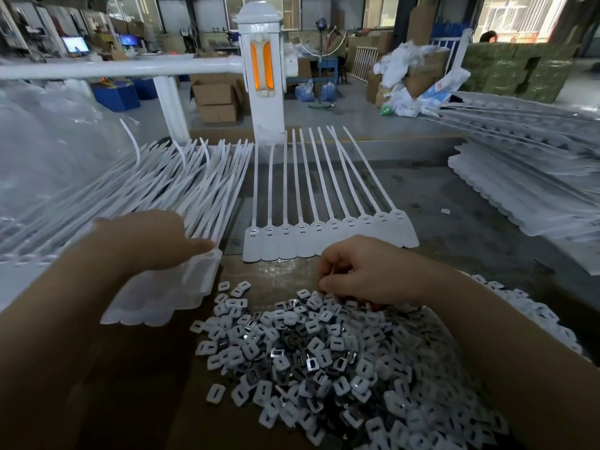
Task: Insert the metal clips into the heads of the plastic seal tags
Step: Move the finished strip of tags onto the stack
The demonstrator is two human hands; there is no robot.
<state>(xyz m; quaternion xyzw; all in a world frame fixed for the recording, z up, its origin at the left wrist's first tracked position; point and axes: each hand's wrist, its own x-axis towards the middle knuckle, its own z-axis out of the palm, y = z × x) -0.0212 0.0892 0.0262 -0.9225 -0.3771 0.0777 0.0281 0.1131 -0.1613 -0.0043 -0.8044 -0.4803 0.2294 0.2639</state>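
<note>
right hand [360, 271] in clip pile [324, 352] | left hand [143, 241] on tag stack [168, 287]

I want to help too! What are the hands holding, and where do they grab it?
The left hand presses on the stack of seal tags at their heads. The right hand digs its curled fingers into the clip pile; whether it pinches one cannot be told.

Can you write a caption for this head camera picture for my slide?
Right hand picks clips beside a row of seal tags; left hand rests on a stack.
</note>
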